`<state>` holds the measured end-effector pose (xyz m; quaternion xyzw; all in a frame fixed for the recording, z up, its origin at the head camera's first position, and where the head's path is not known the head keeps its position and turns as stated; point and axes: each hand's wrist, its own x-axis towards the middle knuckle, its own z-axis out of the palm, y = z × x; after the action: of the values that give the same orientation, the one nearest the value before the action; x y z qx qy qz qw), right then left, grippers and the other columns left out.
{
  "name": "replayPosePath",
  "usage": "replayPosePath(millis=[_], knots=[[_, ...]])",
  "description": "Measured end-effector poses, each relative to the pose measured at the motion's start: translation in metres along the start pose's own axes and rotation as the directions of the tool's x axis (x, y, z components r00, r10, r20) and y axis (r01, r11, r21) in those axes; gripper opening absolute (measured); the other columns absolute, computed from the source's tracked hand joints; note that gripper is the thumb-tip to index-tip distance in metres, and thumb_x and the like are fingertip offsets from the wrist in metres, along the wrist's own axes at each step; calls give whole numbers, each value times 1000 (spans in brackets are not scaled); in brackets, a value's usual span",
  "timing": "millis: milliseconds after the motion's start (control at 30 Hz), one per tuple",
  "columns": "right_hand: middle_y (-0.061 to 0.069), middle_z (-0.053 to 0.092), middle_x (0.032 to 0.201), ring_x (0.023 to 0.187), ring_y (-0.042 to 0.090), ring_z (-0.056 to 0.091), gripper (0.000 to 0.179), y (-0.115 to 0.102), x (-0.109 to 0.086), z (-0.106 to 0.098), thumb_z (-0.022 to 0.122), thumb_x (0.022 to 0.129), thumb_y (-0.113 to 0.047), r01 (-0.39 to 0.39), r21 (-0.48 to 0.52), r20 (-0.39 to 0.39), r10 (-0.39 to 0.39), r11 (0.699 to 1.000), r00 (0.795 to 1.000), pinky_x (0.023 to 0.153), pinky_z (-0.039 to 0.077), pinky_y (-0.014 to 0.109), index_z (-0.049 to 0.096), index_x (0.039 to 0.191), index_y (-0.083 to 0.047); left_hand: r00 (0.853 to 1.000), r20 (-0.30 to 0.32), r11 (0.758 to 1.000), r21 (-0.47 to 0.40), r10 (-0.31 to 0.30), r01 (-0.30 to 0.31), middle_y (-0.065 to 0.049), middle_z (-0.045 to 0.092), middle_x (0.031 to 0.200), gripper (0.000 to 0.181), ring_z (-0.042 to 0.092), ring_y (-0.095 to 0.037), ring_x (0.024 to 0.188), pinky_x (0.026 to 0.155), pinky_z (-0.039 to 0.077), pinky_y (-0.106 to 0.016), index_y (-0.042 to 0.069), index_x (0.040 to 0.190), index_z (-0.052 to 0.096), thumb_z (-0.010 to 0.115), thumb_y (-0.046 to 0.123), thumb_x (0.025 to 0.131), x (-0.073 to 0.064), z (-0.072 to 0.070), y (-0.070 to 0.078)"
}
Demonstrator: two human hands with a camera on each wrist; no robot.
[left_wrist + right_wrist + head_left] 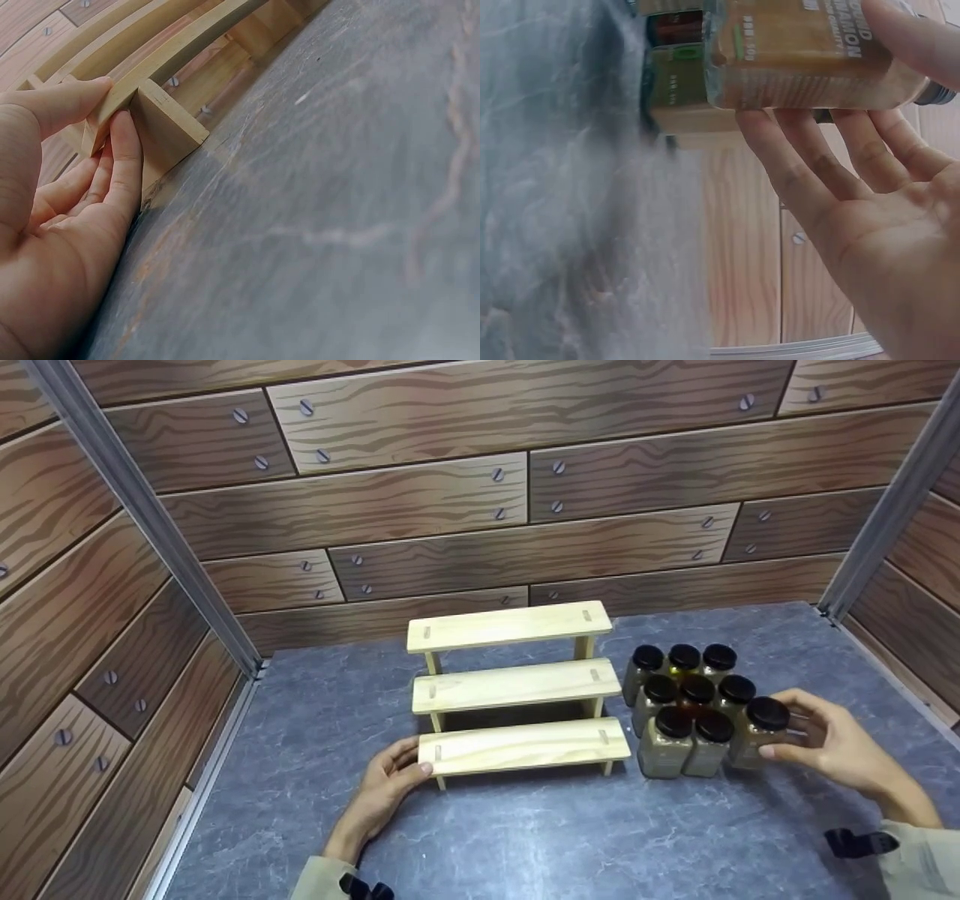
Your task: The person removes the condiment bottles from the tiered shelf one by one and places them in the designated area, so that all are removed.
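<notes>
A three-step wooden rack (517, 684) stands near the back wall. My left hand (382, 791) pinches the left end of its lowest step (525, 747); the thumb lies on top and fingers reach underneath, as the left wrist view shows at the step's end (120, 101). On the right, my right hand (844, 746) holds a black-lidded spice jar (750, 744) between thumb and fingers, at the right edge of a group of similar jars (666, 750). Up close, this jar (795, 60) has brownish contents and a partly readable cinnamon label.
The jars stand in tight rows just right of the rack. Wood-patterned walls (420, 547) enclose the grey marbled table (510, 832) at the back and both sides, with metal posts (885, 525) in the corners.
</notes>
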<state>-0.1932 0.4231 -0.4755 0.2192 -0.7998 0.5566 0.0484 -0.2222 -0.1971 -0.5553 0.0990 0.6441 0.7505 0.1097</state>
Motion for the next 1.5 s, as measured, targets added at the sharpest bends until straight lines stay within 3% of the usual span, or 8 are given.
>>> replayPosePath(millis=[633, 1100, 1500], knots=[[-1, 74, 116, 109, 9, 74, 50, 26, -3, 4, 80, 75, 24, -32, 6, 38, 32, 999, 999, 88, 65, 28, 58, 118, 14, 1000, -11, 1000, -11, 21, -21, -34, 54, 147, 68, 65, -23, 122, 107, 58, -33, -19, 154, 36, 70, 0, 98, 3, 0, -2], [-3, 73, 118, 110, 7, 73, 52, 28, -3, 4, 81, 76, 21, -62, -18, 33, 63, 998, 997, 91, 63, 24, 58, 122, 13, 1000, -20, 1000, -11, -5, 5, -36, 48, 151, 71, 63, -23, 124, 108, 57, -29, -17, 156, 34, 71, 1, 98, 2, 1, -1], [-6, 76, 125, 113, 4, 72, 62, 25, -4, 2, 82, 80, 17, -63, -36, 51, 65, 997, 997, 94, 60, 19, 56, 135, 13, 1000, -16, 1000, -10, -5, 4, -35, 48, 151, 72, 64, -22, 123, 107, 57, -29, -18, 156, 32, 71, 2, 98, 3, 1, 0]])
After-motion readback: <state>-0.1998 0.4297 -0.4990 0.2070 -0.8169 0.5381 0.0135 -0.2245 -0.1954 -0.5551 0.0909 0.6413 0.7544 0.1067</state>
